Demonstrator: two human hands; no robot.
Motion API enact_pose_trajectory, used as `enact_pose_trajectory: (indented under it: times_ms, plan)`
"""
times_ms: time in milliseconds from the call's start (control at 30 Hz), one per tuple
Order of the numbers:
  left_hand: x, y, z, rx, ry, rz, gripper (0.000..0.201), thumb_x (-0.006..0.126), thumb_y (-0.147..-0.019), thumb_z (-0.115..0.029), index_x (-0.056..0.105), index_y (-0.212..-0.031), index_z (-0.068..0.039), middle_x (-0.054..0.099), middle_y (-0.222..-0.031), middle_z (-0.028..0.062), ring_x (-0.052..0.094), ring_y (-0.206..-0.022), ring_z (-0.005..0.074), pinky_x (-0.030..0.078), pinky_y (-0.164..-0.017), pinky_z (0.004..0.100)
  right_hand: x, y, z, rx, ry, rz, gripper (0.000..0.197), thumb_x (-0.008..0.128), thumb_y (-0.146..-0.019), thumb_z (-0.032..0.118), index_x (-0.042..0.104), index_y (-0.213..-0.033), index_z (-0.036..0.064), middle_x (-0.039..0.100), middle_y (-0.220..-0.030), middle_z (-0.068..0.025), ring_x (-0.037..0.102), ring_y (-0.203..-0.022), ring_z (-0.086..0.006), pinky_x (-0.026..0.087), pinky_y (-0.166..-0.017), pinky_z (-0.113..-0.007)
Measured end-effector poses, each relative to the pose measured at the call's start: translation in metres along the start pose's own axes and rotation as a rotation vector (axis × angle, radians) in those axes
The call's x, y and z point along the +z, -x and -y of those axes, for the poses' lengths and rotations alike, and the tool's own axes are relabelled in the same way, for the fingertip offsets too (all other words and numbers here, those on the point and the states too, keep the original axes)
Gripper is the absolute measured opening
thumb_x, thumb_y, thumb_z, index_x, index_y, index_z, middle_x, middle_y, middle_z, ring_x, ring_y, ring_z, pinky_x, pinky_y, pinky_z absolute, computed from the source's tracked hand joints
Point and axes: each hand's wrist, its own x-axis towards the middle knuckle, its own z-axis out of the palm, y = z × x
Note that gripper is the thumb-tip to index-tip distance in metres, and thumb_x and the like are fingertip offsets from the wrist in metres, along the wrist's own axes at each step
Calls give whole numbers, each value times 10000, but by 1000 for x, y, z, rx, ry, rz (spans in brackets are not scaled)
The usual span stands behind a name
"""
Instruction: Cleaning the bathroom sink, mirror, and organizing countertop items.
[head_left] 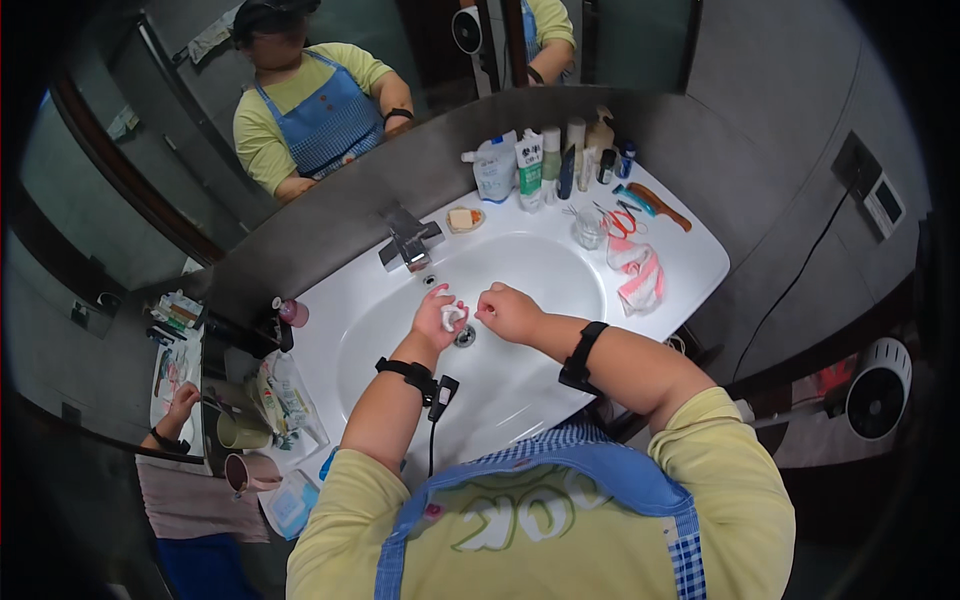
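Note:
My left hand [438,322] is over the white sink basin [390,345], palm turned up and fingers curled. It holds a small white lump [453,315] that looks like lather or a wet scrap; which one I cannot tell. Close to its right, my right hand [508,314] is closed in a fist, knuckles up; what it may hold is hidden. A small gap separates the hands. Just below them lies the round metal drain [465,337]. Behind them stands a chrome faucet [408,240], with a bar of soap [464,218] on a dish beside it.
Several tubes and bottles [530,172] line the back counter. To the right are a clear glass [589,229], orange-handled scissors [622,222], a brown comb [662,206] and a pink-white cloth [637,275]. Left are a pink bottle [293,313], a plastic pack [285,400] and a mug [248,474].

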Motion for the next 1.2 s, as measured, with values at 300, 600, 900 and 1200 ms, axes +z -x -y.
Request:
enact_pose_trajectory:
  times_ms: [300, 600, 900, 1200]
  plan:
    - [-30, -5, 4, -162, -238, -151, 309, 455, -773, -15, 478, -1013, -208, 501, -808, 38, 452, -547, 80, 353, -416, 155, -13, 61, -26, 145, 19, 344, 182, 496, -748, 211, 587, -856, 96, 562, -886, -100, 539, -816, -254, 435, -711, -337]
    - [-29, -19, 14, -209, -381, -336, 118, 490, -851, -233, 563, -897, -153, 416, -633, -40, 376, -511, 58, 361, -437, 157, -20, 112, -22, 96, 425, 575, 278, 520, -714, 287, 597, -920, 118, 588, -933, -92, 543, -891, -256, 418, -758, -384]
    - [-12, -13, 7, -205, -511, -333, 370, 433, -841, -460, 421, -654, -141, 345, -588, -29, 344, -540, 119, 353, -517, 247, -11, 131, -45, -42, 325, 351, 222, 541, -700, 280, 619, -794, 95, 586, -782, -108, 561, -768, -274, 427, -711, -381]
    - [-10, -10, 10, -188, -532, -394, 393, 425, -834, -488, 367, -631, -156, 316, -551, -29, 329, -495, 134, 321, -470, 258, -10, 135, -38, -35, 288, 248, 200, 592, -670, 215, 624, -793, 61, 586, -734, -90, 558, -729, -256, 422, -715, -357]
